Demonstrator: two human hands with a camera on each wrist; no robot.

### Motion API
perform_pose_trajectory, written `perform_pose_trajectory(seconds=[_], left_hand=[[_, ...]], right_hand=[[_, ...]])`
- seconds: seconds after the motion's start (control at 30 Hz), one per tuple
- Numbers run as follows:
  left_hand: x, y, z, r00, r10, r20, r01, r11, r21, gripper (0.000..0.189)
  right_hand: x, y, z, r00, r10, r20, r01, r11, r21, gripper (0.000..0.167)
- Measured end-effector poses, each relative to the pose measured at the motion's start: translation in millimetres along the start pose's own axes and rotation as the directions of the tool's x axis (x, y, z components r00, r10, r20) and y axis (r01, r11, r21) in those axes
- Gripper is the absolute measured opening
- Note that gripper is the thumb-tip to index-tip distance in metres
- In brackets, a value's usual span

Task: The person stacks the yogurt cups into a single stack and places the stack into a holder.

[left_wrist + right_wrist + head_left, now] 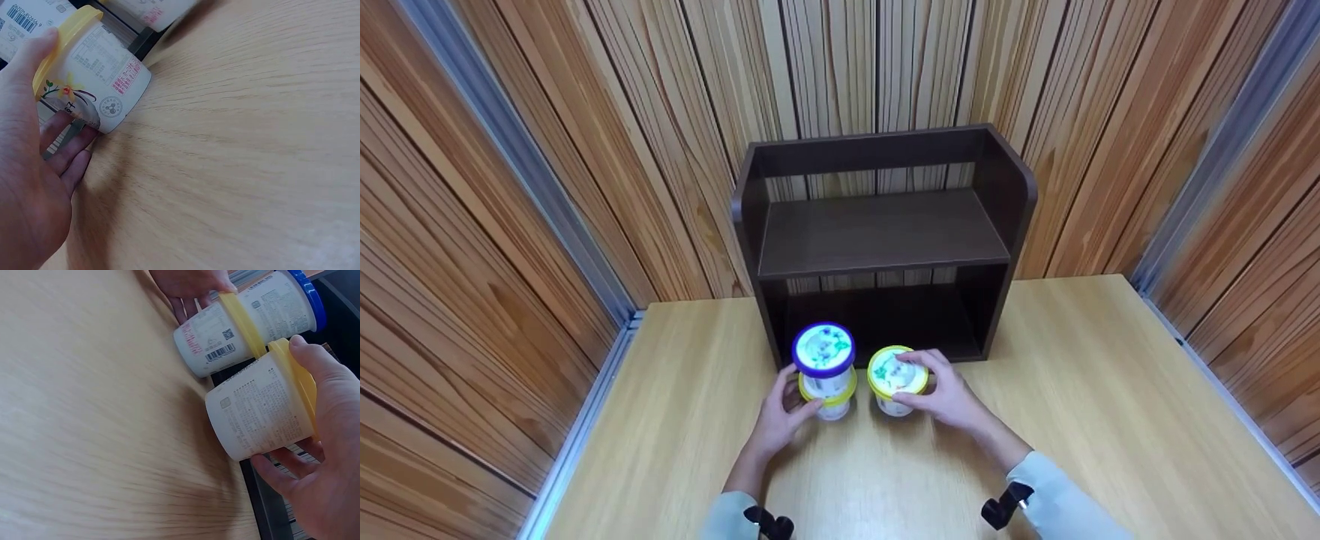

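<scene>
Two white paper tubs stand stacked before the shelf in the head view. On top is the tub with the blue lid [823,349]; below it is a tub with a yellow lid [834,412]. My left hand [777,421] grips this lower tub, thumb on its yellow rim [79,25] and fingers round its printed side. Just to the right, my right hand [954,399] holds another yellow-lidded tub [256,410], thumb at the lid and fingers about the far side. Part of each tub's far side is hidden.
Right behind the tubs stands a dark brown two-tier shelf [885,232], its lower edge close to them. Wood-panelled walls [840,67] enclose the light wooden table [1080,390] at the back and both sides, with metal strips [577,427] along the side edges.
</scene>
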State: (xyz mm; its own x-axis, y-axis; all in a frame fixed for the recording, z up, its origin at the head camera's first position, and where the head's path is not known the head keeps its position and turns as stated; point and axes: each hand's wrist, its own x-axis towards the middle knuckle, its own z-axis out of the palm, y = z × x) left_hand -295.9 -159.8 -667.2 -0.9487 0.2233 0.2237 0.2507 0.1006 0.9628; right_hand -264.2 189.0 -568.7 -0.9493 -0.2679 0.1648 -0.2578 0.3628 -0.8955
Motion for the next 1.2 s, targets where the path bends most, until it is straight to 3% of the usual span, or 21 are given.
perform_pose_trajectory(seconds=[0.07,0.2,0.23,0.3,0.33,0.47,0.53,0.67,0.73,0.83,0.97,1.07,1.2], left_hand=[[0.5,0.1,-0.1,1.0,-0.002,0.004,0.002,1.0,0.007,0.084],[-1.5,2.0,-1.0,0.995,0.095,0.01,-0.095,0.995,0.022,0.081],[-0.7,0.3,0.5,0.997,0.08,0.0,-0.08,0.996,0.029,0.082],[-3.5,12.2,2.0,0.994,0.107,0.002,-0.107,0.993,0.059,0.08],[-3.2,13.3,4.2,0.997,0.076,-0.009,-0.075,0.995,0.059,0.08],[-8.9,38.2,7.1,0.999,0.051,0.011,-0.051,0.997,0.058,0.082],[-8.9,37.0,6.7,0.999,0.037,0.021,-0.038,0.998,0.049,0.082],[-4.4,16.7,3.4,1.0,0.016,0.003,-0.016,0.999,0.044,0.081],[-3.7,13.3,2.5,1.0,0.019,0.001,-0.019,0.999,0.036,0.081],[-6.2,22.1,3.3,0.999,0.045,0.014,-0.045,0.999,0.026,0.082],[-9.2,31.8,4.9,0.999,0.053,0.005,-0.053,0.996,0.076,0.08],[-10.6,38.8,6.4,1.0,0.027,0.003,-0.027,0.996,0.081,0.079],[-12.1,48.9,8.8,0.999,-0.029,0.021,0.029,0.999,0.026,0.08]], right_hand=[[0.8,-2,-2,1.0,0.004,-0.002,-0.004,1.0,0.014,0.064],[1.9,-7,-4,1.0,0.002,-0.018,-0.002,1.0,0.027,0.063],[2.3,-8,-4,1.0,0.001,-0.024,0.0,1.0,0.028,0.063],[3.1,-11,-6,0.999,-0.002,-0.036,0.003,1.0,0.026,0.062],[3.5,-12,-6,0.999,-0.004,-0.042,0.005,1.0,0.022,0.062],[5.1,-18,-9,0.998,-0.024,-0.062,0.025,1.0,0.012,0.062],[6.3,-22,-11,0.997,-0.037,-0.068,0.038,0.999,0.017,0.061],[8.9,-31,-13,0.995,-0.061,-0.076,0.063,0.998,0.027,0.06],[10.5,-35,-14,0.994,-0.068,-0.081,0.07,0.997,0.023,0.06],[12.6,-42,-16,0.993,-0.075,-0.092,0.077,0.997,0.011,0.06],[14.6,-53,-19,0.99,-0.095,-0.106,0.096,0.995,-0.001,0.058],[16.8,-61,-22,0.986,-0.115,-0.122,0.113,0.993,-0.024,0.058],[20.2,-69,-24,0.98,-0.139,-0.144,0.131,0.99,-0.058,0.058]])
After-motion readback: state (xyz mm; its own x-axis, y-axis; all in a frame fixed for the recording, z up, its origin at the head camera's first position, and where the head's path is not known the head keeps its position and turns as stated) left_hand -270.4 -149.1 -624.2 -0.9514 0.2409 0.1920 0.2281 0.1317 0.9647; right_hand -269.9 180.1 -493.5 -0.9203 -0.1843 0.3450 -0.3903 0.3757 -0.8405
